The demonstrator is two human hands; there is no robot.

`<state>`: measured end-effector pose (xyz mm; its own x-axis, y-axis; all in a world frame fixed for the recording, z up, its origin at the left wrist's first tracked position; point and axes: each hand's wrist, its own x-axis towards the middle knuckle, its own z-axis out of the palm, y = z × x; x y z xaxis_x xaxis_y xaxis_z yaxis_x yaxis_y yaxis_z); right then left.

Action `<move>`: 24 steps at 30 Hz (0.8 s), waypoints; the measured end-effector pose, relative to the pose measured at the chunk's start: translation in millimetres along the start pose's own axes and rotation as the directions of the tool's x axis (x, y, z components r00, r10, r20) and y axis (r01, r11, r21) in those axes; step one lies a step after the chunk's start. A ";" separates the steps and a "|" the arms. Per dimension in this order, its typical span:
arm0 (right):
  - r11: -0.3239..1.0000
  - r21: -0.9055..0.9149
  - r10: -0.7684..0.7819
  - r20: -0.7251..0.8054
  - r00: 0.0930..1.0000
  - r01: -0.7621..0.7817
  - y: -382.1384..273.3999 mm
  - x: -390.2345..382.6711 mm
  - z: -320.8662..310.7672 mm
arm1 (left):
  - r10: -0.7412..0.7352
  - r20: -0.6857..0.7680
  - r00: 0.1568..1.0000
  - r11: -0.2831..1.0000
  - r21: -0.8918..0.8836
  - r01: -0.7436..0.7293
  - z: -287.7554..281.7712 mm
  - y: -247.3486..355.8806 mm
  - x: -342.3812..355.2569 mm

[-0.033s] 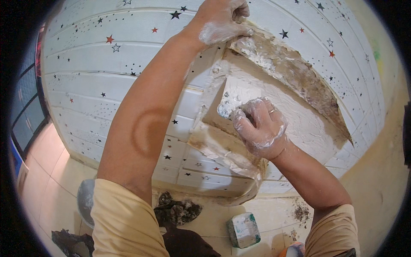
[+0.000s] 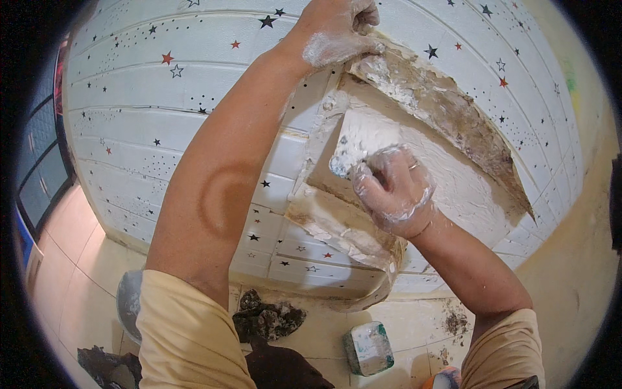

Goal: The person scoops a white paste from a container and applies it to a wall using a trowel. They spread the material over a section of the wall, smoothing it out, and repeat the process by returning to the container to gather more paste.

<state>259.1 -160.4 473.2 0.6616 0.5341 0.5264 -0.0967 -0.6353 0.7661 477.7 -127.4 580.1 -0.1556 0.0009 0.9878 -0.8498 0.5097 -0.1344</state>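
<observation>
A star-printed white wall covering (image 2: 123,149) is torn open, baring a patch of wall (image 2: 470,178) coated in whitish putty. At the top, my left hand (image 2: 343,39), smeared white, is closed with its thumb and curled fingers at the edge of the upper flap (image 2: 447,97), which is folded back and shows a stained brown underside. My right hand (image 2: 395,191), also coated in putty, grips a flat putty scraper (image 2: 366,139); its white-smeared blade lies against the coated patch, and its grip is hidden by my fingers. A lower flap (image 2: 350,223) hangs folded down below.
On the tiled floor below lie a crumpled dark cloth (image 2: 269,318) and a white-and-green block-shaped object (image 2: 369,350) smeared with putty. A grey bowl (image 2: 129,305) is partly behind my left sleeve. Crumbs of debris (image 2: 457,321) lie at the right.
</observation>
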 end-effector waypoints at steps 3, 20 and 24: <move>0.996 -0.087 0.003 -0.077 0.997 -0.010 7.9 8.1 5.6 | 0.026 -0.001 1.000 0.999 0.031 -0.026 0.7 -4.3 -2.2; 0.995 0.062 0.057 0.337 0.940 -0.082 -27.8 -10.3 38.6 | -0.110 0.046 0.993 0.994 0.008 0.110 -3.1 3.9 -2.5; 0.999 0.048 -0.010 0.338 0.941 -0.007 -29.7 -27.4 39.7 | -0.053 0.015 0.998 0.998 0.016 0.053 -0.8 0.1 -4.9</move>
<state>273.3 -178.3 421.4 0.8748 0.3208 0.3632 -0.0651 -0.6650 0.7440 478.8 -126.6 575.4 -0.1174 -0.0389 0.9923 -0.8646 0.4957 -0.0829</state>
